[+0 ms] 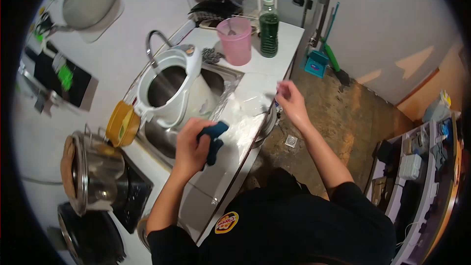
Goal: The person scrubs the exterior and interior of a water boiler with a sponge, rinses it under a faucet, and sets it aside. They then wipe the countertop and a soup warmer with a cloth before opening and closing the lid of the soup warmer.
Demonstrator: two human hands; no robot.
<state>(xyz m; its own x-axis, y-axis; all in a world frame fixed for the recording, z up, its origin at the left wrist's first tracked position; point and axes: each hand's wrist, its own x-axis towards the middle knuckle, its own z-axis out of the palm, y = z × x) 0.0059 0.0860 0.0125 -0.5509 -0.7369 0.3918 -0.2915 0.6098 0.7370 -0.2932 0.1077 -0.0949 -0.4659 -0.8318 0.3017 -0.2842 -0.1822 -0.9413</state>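
Note:
A dark teal cloth (213, 142) is gripped in my left hand (193, 145), above the white counter (201, 191) beside the sink. My right hand (290, 99) is raised near the counter's front edge, its fingers curled; whether it holds anything small is hard to make out. Wet suds (240, 122) lie on the counter between my hands. In the metal sink (164, 140) stands a large white bucket (196, 100), and a curved faucet (153, 49) runs water into it.
Behind the sink are a pink cup (236, 44) and a green soap bottle (269, 29). A yellow container (122, 123) sits left of the sink, near a steel pot (100, 172) and a black stove (135, 191). A shelf (417, 186) stands at the right.

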